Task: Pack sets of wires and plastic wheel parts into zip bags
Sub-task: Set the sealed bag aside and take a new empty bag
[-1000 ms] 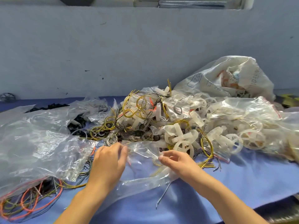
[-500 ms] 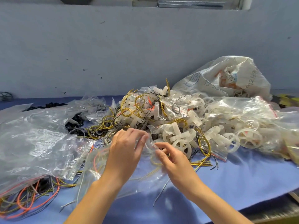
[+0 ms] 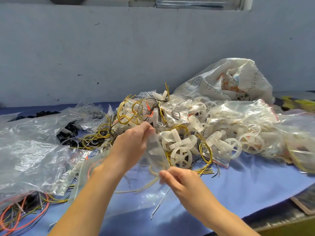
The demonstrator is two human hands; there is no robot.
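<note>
Zip bag (image 3: 156, 150), centre frame: lifted off the blue cloth (image 3: 238, 184) within the last second and stretched on a slant between both hands. Nothing clearly inside yet, so probably being opened for filling. Lower corner pinched by right hand (image 3: 180, 180), thumb against curled fingers. Top edge pinched by left hand (image 3: 131, 143), raised higher. Just behind, white wheel (image 3: 180, 156) and yellow wires (image 3: 205, 150) in the heap. Farther off, upper right, printed sack (image 3: 230, 80).

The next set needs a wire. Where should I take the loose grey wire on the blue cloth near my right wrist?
Pinch its near tip from above: the grey wire lies flat on the blue cloth, slanting toward you, its far part seemingly under the clear bag.
</note>
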